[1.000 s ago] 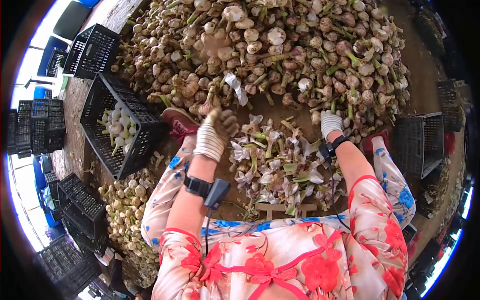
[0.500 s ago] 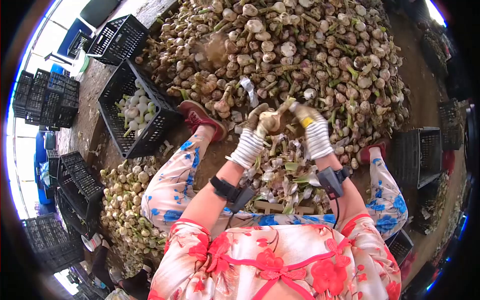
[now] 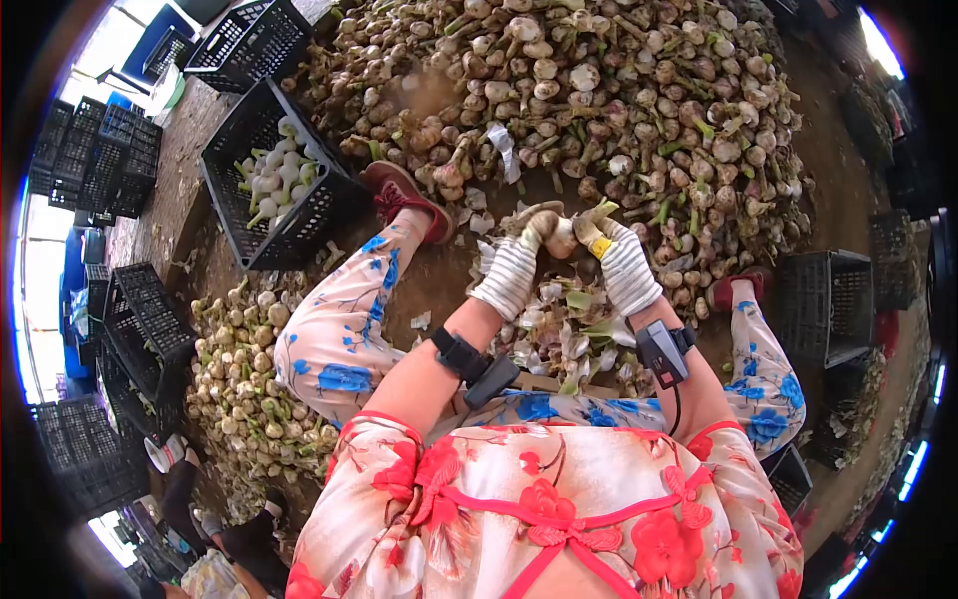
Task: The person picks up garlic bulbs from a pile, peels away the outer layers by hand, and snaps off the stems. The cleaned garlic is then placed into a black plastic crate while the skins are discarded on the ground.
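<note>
Garlic bulb (image 3: 562,238), one, lying between my two gloved hands in front of me, above the ground; entered with its surroundings, largest first. Item: garlic heap (image 3: 599,95), broad, unsorted, stalks on, just beyond my hands. Item: black crate (image 3: 302,228), slatted, to my left, holding cleaned white bulbs (image 3: 281,178). Item: litter of skins (image 3: 554,334), papery and leafy, nearer to me than the bulb. Item: left hand (image 3: 527,258), striped glove, fingers bent together and closed on the bulb's left side. Item: right hand (image 3: 623,265), yellow band at the fingers, which are curled together at the bulb's right; whether they clamp it or merely touch it, I cannot tell. Item: the bulb itself, rounded, pale; by my judgement light, firm and dry, solid enough for a steady squeeze, though a hard pinch could bruise or part the cloves. Best hold: round its widest girth, the fingertips spread, the root end left free. Item: stalk piece (image 3: 603,210), greenish, showing over my right fingers, its join to the bulb unclear; probably stiff and fibrous, best taken close to the neck. Item: outer skin, thinnest of all, likely brittle, loose and inclined to slide beneath the glove.
</note>
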A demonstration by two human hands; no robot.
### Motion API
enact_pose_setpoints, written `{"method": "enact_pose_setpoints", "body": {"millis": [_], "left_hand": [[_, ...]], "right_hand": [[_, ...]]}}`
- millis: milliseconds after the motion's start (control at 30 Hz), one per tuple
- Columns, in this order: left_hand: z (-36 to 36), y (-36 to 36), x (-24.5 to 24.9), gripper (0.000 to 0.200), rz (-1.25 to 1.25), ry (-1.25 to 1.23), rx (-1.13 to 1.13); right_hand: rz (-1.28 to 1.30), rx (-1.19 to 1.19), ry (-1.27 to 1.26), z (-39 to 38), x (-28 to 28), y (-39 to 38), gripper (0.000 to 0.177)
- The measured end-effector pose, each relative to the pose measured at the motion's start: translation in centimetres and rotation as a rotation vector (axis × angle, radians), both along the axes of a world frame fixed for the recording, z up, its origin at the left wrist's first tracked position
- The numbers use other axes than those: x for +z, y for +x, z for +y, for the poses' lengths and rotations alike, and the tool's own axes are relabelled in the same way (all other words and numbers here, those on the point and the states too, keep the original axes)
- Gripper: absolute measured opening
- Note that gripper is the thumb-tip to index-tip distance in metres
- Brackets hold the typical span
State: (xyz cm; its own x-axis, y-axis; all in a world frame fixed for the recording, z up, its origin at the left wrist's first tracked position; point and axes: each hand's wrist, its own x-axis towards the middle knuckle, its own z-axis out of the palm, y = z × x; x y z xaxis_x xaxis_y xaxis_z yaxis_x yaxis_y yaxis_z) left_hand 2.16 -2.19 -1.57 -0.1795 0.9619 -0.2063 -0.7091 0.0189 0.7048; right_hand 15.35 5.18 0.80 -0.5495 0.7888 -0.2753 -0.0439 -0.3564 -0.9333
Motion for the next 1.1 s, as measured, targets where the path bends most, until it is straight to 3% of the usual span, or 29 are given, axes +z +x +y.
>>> {"method": "enact_pose_setpoints", "body": {"millis": [67, 133, 167, 233, 267, 300, 367, 400, 433, 500, 533, 567, 633, 667, 767, 833, 900, 933, 967, 1033, 1100], "left_hand": [[0.1, -0.4, 0.4, 0.046, -0.360, -0.130, -0.095], [0.3, -1.1, -0.4, 0.048, -0.301, -0.104, -0.106], [0.4, -1.2, -0.8, 0.052, -0.246, -0.086, -0.117], [0.6, 0.1, -1.7, 0.067, 0.513, 0.070, 0.089], [0.4, 0.0, -1.8, 0.063, 0.610, 0.096, 0.168], [0.7, -0.3, -1.9, 0.060, 0.707, 0.129, 0.245], [0.8, -2.1, -0.7, 0.050, 0.146, -0.095, -0.064], [0.0, -1.9, 1.9, 0.044, -0.025, -0.095, -0.090], [0.4, -2.6, 1.1, 0.043, 0.002, -0.059, -0.179], [0.9, -3.9, 1.3, 0.049, -0.293, -0.167, -0.282], [1.0, -3.7, 1.0, 0.057, -0.283, -0.252, -0.136], [0.9, -4.1, 1.5, 0.057, -0.279, -0.251, -0.138], [-0.1, -4.4, 3.2, 0.061, -0.191, -0.038, -0.207], [-0.3, -3.9, 3.5, 0.059, -0.140, -0.005, -0.117], [-1.0, -4.6, 1.8, 0.057, -0.050, 0.102, -0.093], [-1.0, -4.7, 1.6, 0.055, -0.057, -0.010, 0.010], [-1.2, -5.3, 1.5, 0.052, 0.047, -0.005, -0.081], [-0.9, -5.2, 1.8, 0.050, 0.080, 0.001, -0.089], [-0.8, -4.8, 2.0, 0.050, 0.233, 0.019, -0.028], [-0.4, -4.5, 0.2, 0.050, 0.386, 0.000, 0.001], [-0.7, -4.2, 2.0, 0.052, 0.375, -0.092, -0.074]], "right_hand": [[-0.038, -0.034, -0.100, -0.1, -0.4, -0.1, 0.020], [-0.051, -0.093, -0.364, -0.1, -0.8, 0.1, 0.019], [-0.051, -0.092, -0.360, 0.0, -1.0, 0.0, 0.019], [0.075, -0.133, -0.442, 0.0, -1.3, -0.6, 0.016], [0.073, -0.155, -0.271, -0.2, -1.4, -1.4, 0.011], [0.075, -0.154, -0.272, -0.1, -1.3, -1.8, 0.011], [-0.201, 0.024, 0.515, 0.2, -0.7, -1.7, 0.011], [-0.352, 0.005, 0.659, 0.6, -1.2, -1.7, 0.013], [-0.472, 0.004, 0.698, 0.8, -1.2, -1.5, 0.013], [-0.157, -0.031, 0.493, -0.1, -0.7, -1.9, 0.012], [-0.107, -0.013, 0.452, -0.2, -0.6, -1.9, 0.014], [-0.105, -0.016, 0.454, -0.2, -0.4, -2.1, 0.014], [-0.041, -0.066, 0.384, -0.8, 0.0, -2.2, 0.017], [0.005, -0.041, 0.252, -1.2, 0.6, -2.4, 0.019], [0.029, -0.044, 0.325, -2.0, 0.7, -2.9, 0.018], [-0.028, -0.039, 0.299, -0.2, 0.4, -2.0, 0.024], [-1.048, 0.259, 0.590, 3.0, -2.7, -0.8, 0.033], [-1.031, 0.356, 0.624, 4.4, -5.8, -0.3, 0.038], [-0.366, 0.032, 0.268, 4.7, -10.8, 0.1, 0.041], [-0.265, 0.187, 0.255, 1.1, 1.2, -1.8, 0.043], [-0.294, 0.173, 0.184, 1.1, 2.8, -2.4, 0.035]]}}
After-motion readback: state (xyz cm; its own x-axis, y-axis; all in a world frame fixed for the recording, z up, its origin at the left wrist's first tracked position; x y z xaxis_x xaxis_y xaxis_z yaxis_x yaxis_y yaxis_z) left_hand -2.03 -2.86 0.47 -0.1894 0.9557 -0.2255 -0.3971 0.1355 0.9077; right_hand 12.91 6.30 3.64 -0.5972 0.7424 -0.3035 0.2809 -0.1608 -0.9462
